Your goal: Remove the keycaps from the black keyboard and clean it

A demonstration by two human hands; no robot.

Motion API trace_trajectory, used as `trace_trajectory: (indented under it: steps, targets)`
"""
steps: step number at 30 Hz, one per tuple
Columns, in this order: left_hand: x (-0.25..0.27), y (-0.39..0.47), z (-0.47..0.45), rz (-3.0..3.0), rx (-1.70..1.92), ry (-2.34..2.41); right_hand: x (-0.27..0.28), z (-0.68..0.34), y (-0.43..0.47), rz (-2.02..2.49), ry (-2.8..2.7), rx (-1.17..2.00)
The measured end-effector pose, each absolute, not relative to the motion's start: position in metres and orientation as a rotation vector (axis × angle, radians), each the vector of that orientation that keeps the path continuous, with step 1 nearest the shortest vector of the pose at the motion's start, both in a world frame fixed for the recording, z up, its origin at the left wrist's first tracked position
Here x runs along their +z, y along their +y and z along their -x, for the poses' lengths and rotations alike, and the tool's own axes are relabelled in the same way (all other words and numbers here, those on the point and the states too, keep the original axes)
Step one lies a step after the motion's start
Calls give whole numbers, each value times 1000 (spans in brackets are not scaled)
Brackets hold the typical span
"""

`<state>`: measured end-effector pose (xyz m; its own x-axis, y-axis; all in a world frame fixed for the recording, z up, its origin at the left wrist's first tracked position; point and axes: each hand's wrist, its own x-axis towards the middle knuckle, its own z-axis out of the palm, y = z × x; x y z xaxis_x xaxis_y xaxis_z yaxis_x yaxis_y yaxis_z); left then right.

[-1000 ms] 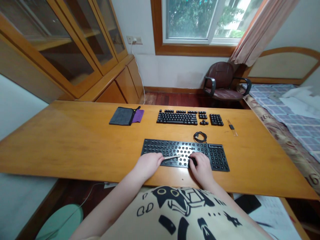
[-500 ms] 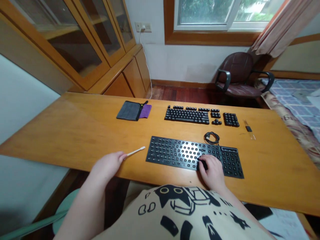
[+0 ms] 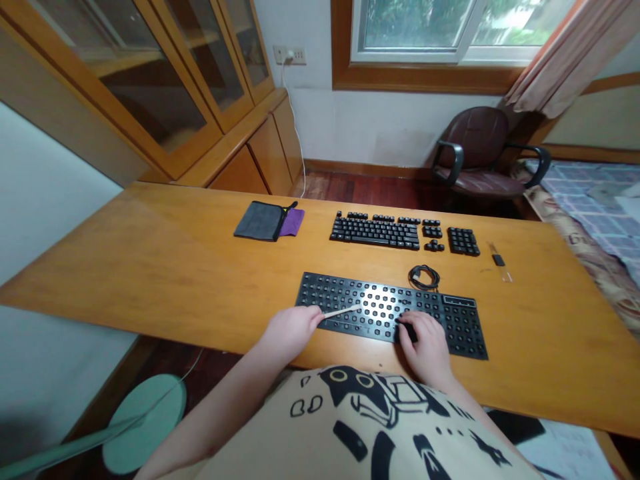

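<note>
A black keyboard (image 3: pixel 345 329) with its keycaps off lies in front of me, bare switches facing up. My left hand (image 3: pixel 295 330) pinches a white cotton swab (image 3: pixel 341 311), whose tip is over the left-middle switches. Whether the tip touches them I cannot tell. My right hand (image 3: pixel 425 340) rests at the keyboard's lower edge, right of its middle, with fingers curled round a small black object (image 3: pixel 409 331). Most of that object is hidden by the hand, so its kind is unclear. A coiled black cable (image 3: pixel 424 277) lies behind the keyboard.
Behind the keyboard, removed black keycaps (image 3: pixel 375 231) stand in keyboard order. A keycap puller (image 3: pixel 498 260) lies to their right. A grey and purple cloth (image 3: pixel 260 221) is at the back left. The wooden table (image 3: pixel 165 267) ends near my body; a chair (image 3: pixel 475 153) stands beyond it.
My left hand has moved right with the cotton swab, from beside the keyboard to over its switches. My right hand has hardly moved.
</note>
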<state>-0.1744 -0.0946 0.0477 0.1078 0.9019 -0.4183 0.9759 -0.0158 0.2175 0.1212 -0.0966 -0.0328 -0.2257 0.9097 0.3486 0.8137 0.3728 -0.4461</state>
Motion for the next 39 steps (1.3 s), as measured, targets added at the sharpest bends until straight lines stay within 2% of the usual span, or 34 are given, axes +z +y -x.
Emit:
trace_trajectory:
  steps: [9,13,16,21,24,35,39]
  targets:
    - [58,-103,267,-1618,-409,2074,-33,-121,-96,1454,-2084,233]
    - [70,-112,298,-1440,-441,2371,-34,-121,-95,1466,-2087,233]
    - [71,-113,284,-1496,-319,2433,-34,-121,-95,1476,-2084,228]
    - [53,-102,221,-1701,-182,2159,-33,-120,-96,1478,-2085,237]
    - [39,-94,196,-1801,-225,2057,-32,-121,-96,1476,-2086,251]
    - [47,-99,243,-1524,-327,2413,-33,-121,-95,1458,-2087,241]
    - [49,-102,233,-1704,-222,2239,-33,-122,-95,1453,-2095,246]
